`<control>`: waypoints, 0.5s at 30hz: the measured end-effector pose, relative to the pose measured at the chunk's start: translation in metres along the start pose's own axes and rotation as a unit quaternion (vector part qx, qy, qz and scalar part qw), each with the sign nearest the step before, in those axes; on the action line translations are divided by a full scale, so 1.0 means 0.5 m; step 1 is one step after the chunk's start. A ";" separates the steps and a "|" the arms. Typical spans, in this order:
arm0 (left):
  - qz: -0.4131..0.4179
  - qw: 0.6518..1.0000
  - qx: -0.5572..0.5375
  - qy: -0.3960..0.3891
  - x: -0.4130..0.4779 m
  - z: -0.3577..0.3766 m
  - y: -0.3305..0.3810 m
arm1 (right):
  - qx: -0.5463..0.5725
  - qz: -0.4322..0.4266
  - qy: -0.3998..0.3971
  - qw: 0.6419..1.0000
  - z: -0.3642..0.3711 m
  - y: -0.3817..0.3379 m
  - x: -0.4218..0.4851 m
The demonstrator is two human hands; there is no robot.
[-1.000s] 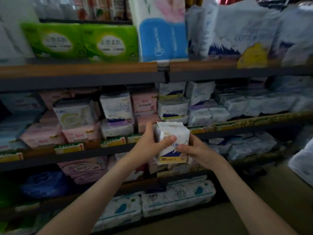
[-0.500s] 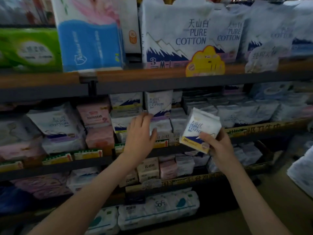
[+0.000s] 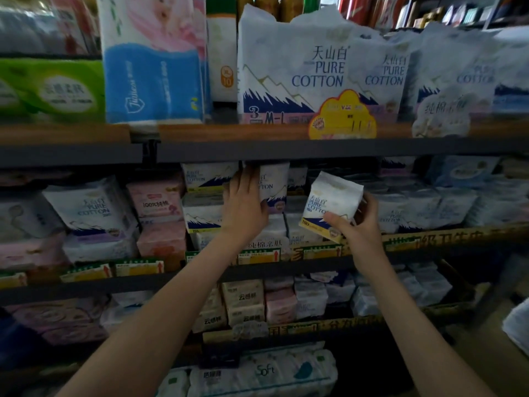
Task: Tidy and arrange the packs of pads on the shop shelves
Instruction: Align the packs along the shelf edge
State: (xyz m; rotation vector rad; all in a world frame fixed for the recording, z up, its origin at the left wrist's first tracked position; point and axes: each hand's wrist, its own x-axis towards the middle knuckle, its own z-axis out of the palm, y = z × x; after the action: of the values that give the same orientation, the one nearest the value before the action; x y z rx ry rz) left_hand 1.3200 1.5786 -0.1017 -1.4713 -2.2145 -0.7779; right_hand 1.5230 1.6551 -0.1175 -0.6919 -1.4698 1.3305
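White film with a yellow band along its bottom edge wraps the held pack, printed "PURE COTTON" in blue. The right hand grasps it firmly: the thumb lies across the lower front and the fingers curl round the right side from behind. The held pack is tilted, its top leaning to the right, and it hangs in the air in front of the middle shelf, clear of the stacked packs behind it.

Just left of that grip, the left hand is against the left edge of an upright pack with the same mountain print. This pack stands on top of the stack on the middle shelf, its top close under the dark edge of the upper shelf. The left fingers reach up along its side. Whether the thumb closes on the front cannot be told.

Directly below both grips a row of green and yellow price tags runs along the shelf front. Left of the left hand sits a pink pack. Above the grips, on the upper shelf, stands a large cotton bag with a yellow price sign at its foot, and farther left a blue tissue pack. Beneath the wrists, cream packs fill the lower shelf.
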 end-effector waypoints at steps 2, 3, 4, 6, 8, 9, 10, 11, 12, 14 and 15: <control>-0.010 1.000 0.006 0.003 0.010 0.000 0.000 | 0.008 -0.011 0.001 1.000 -0.005 -0.002 0.011; -0.018 1.000 0.022 0.003 0.015 -0.003 0.002 | 0.008 -0.015 0.001 1.000 -0.009 -0.001 0.016; -0.026 0.999 0.046 -0.001 0.019 -0.005 0.005 | 0.006 -0.021 0.001 1.000 -0.012 -0.001 0.019; -0.024 0.996 0.085 0.012 0.022 -0.009 0.012 | 0.003 -0.031 0.003 1.000 -0.020 0.004 0.023; 0.013 0.991 0.106 0.076 0.009 -0.008 0.015 | 0.008 -0.042 0.010 0.999 -0.023 0.009 0.023; 0.034 0.988 0.111 0.105 -0.003 -0.006 0.014 | 0.013 -0.045 0.018 0.999 -0.026 0.013 0.022; 0.053 0.985 0.109 0.126 -0.019 -0.004 0.011 | 0.019 -0.049 0.026 0.998 -0.028 0.016 0.021; 0.066 0.983 0.109 0.129 -0.036 -0.002 0.008 | 0.024 -0.052 0.033 0.998 -0.032 0.018 0.019; 0.072 0.983 0.115 0.126 -0.050 -0.002 0.002 | 0.030 -0.053 0.038 0.997 -0.035 0.018 0.018; 0.071 0.981 0.139 0.118 -0.072 -0.004 -0.013 | 0.042 -0.050 0.040 0.997 -0.041 0.018 0.018; 0.070 0.978 0.153 0.120 -0.079 -0.003 -0.024 | 0.046 -0.048 0.039 0.997 -0.042 0.018 0.017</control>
State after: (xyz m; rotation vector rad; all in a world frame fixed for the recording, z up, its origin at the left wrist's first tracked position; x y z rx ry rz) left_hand 1.3243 1.5458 -0.1260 -1.2921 -1.9255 -0.5111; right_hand 1.5377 1.6730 -0.1257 -0.5999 -1.3540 1.2744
